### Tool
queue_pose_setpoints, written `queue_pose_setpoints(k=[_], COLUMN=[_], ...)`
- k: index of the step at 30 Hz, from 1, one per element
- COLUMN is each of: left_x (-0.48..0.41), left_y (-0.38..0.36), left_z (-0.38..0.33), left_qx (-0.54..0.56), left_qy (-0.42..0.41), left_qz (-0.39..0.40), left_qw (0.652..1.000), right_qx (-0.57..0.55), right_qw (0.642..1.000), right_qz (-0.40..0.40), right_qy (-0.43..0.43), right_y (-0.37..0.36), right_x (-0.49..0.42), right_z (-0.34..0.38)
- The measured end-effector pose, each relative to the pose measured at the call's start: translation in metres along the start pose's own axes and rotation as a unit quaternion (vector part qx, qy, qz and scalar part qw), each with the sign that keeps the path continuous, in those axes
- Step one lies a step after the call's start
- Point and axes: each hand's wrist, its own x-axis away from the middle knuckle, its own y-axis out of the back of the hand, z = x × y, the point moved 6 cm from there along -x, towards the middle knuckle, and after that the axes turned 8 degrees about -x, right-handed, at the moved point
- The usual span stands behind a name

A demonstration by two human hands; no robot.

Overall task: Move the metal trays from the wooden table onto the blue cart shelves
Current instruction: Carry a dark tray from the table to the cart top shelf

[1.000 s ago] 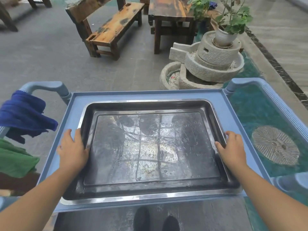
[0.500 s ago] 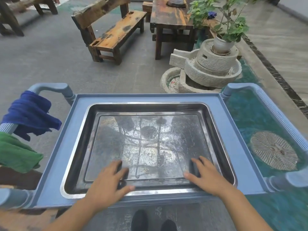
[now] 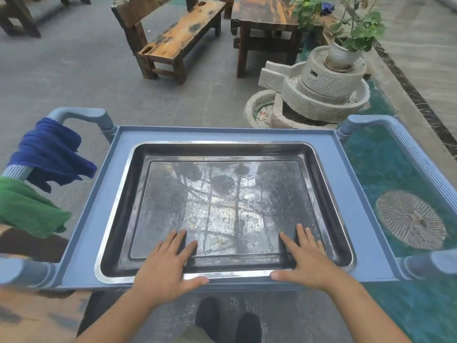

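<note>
Metal tray (image 3: pixel 222 184): scuffed, reflective, flat on blue cart (image 3: pixel 356 194) top shelf; blue margin all round. Left hand (image 3: pixel 168 263), right hand (image 3: pixel 306 258) flat, fingers straight, pressing near rim.

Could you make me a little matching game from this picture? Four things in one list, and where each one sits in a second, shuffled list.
Things:
1 metal tray
2 blue cloth
3 potted plant
4 wooden bench

Places:
A on top of the stone mill
B on the blue cart, top shelf
C on the grey floor beside the wooden table
D draped over the cart's handle

Pairs: 1-B, 2-D, 3-A, 4-C.
</note>
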Motion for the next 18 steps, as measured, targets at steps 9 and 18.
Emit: queue_pose_setpoints(k=[9,18], left_x=[0.002,-0.004], left_y=[-0.001,0.002], left_z=[-0.023,-0.035], left_qx=[0.021,0.027], left_qy=[0.061,0.081], left_qz=[-0.008,-0.006], left_qw=[0.998,0.996], right_qx=[-0.01,0.006], right_qw=[0.999,0.998], right_qz=[-0.022,-0.014], right_qy=[0.047,0.066], right_y=[0.033,0.052], right_x=[-0.031,-0.054], right_z=[-0.012,-0.02])
